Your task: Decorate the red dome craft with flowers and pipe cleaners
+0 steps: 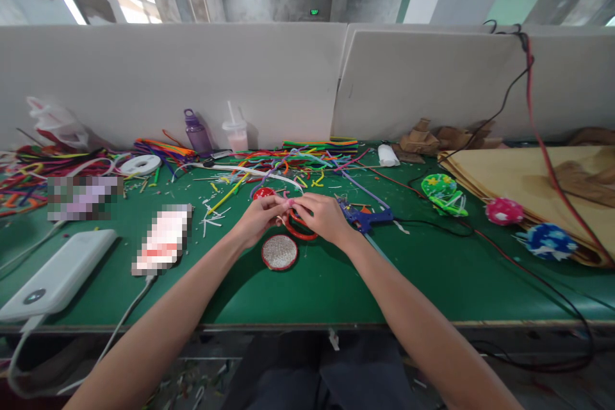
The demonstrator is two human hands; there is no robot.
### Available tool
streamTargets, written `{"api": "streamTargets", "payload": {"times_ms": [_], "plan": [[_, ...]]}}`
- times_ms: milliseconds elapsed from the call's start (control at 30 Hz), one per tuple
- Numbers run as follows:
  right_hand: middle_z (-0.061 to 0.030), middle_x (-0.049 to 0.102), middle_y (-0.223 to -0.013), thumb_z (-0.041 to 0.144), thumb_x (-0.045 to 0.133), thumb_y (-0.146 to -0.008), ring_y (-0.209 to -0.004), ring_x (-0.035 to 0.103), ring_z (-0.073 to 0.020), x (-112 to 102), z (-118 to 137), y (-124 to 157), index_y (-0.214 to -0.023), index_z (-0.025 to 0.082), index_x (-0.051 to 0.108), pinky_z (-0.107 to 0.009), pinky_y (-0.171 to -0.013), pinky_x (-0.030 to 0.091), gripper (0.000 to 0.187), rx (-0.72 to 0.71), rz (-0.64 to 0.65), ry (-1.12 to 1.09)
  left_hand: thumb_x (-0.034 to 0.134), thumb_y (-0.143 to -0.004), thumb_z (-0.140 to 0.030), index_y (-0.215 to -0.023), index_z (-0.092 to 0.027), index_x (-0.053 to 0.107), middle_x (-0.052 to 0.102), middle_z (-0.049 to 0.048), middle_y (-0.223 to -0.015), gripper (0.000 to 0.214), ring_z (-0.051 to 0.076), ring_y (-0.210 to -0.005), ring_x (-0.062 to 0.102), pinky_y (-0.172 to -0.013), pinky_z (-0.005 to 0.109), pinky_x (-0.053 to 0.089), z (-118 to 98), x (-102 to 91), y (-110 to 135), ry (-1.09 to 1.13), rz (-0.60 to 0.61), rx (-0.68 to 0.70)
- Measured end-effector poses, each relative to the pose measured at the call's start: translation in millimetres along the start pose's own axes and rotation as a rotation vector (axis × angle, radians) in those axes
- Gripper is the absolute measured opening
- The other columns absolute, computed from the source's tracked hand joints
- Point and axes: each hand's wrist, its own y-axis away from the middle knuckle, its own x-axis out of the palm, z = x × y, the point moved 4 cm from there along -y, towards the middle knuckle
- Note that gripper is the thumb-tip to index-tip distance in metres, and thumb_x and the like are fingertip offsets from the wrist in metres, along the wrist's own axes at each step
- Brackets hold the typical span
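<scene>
My left hand (262, 218) and my right hand (321, 214) meet above the green table, fingertips pinched together on a small pink piece (290, 202), perhaps a bit of pipe cleaner. Fingers cover most of it. Beneath my right hand lies a red ring (302, 234), partly hidden. Just behind my left hand sits a red, white-spotted round piece (263, 193). Closer to me is a round, red-rimmed piece with a pale, grainy face (279, 252). A blue glue gun (368, 218) rests right of my right hand.
Colourful pipe cleaners (307, 160) and scraps spread along the back. Left are a white power bank (60, 275) and blurred phones with cables. A purple bottle (196, 131) and drink cup (237, 138) stand behind. Spotted green (442, 192), pink (504, 211) and blue (550, 241) pieces lie right.
</scene>
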Motion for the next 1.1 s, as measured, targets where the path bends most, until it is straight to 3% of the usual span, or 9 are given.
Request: {"api": "streamTargets", "payload": {"times_ms": [200, 400, 633, 767, 933, 1100], "plan": [[-0.0058, 0.067, -0.078, 0.021, 0.045, -0.091, -0.072, 0.061, -0.0154, 1.7, 4.5, 1.7, -0.085, 0.017, 0.067, -0.026, -0.067, 0.043, 0.024, -0.001, -0.039, 0.004, 0.075, -0.068, -0.038, -0.073, -0.014, 0.062, 0.056, -0.0020, -0.060, 0.028, 0.007, -0.055, 0.049, -0.054, 0.021, 0.039, 3.3, 0.2, -2.5, -0.034, 0.008, 0.096], [-0.0028, 0.064, -0.067, 0.022, 0.045, -0.090, -0.061, 0.057, -0.0125, 0.7, 12.9, 3.1, -0.069, 0.018, 0.062, -0.024, -0.060, 0.039, 0.027, 0.027, -0.187, -0.097, 0.073, -0.070, -0.039, -0.070, -0.014, 0.058, 0.054, -0.0032, -0.058, 0.029, 0.007, -0.052, 0.048, -0.052, 0.020, 0.036, 0.0, 3.5, -1.9, -0.096, -0.028, 0.236], [-0.0029, 0.065, -0.065, 0.022, 0.044, -0.091, -0.059, 0.057, -0.0126, 3.5, 19.2, 3.8, -0.069, 0.018, 0.062, -0.024, -0.059, 0.039, 0.028, 0.075, -0.262, -0.091, 0.071, -0.074, -0.037, -0.070, -0.015, 0.054, 0.050, -0.0048, -0.054, 0.028, 0.007, -0.049, 0.045, -0.051, 0.019, 0.033, 2.8, 4.3, -1.8, -0.033, -0.029, 0.268], [-0.0058, 0.068, -0.081, 0.021, 0.041, -0.094, -0.074, 0.061, -0.0142, 0.2, 12.4, -1.6, -0.087, 0.017, 0.066, -0.023, -0.065, 0.041, 0.026, -0.003, -0.160, -0.038, 0.070, -0.074, -0.036, -0.072, -0.015, 0.053, 0.052, -0.0042, -0.057, 0.027, 0.007, -0.051, 0.046, -0.052, 0.020, 0.035, -2.0, 4.4, -2.6, -0.031, -0.001, 0.253], [-0.0055, 0.066, -0.080, 0.021, 0.043, -0.094, -0.077, 0.060, -0.0148, -7.4, 6.5, -5.2, -0.093, 0.018, 0.067, -0.024, -0.062, 0.039, 0.024, -0.069, 0.043, 0.146, 0.063, -0.079, -0.041, -0.070, -0.014, 0.054, 0.053, -0.0023, -0.059, 0.029, 0.008, -0.051, 0.047, -0.052, 0.022, 0.037, -7.8, 5.2, -1.5, -0.119, 0.008, 0.230], [-0.0058, 0.068, -0.093, 0.021, 0.044, -0.093, -0.086, 0.061, -0.0156, -8.3, 10.8, -4.2, -0.100, 0.017, 0.064, -0.025, -0.066, 0.039, 0.021, -0.030, 0.127, 0.117, 0.064, -0.078, -0.040, -0.068, -0.015, 0.054, 0.051, -0.0031, -0.055, 0.029, 0.008, -0.051, 0.045, -0.050, 0.022, 0.035, -5.0, 2.9, -2.4, -0.202, -0.028, 0.236]]}}
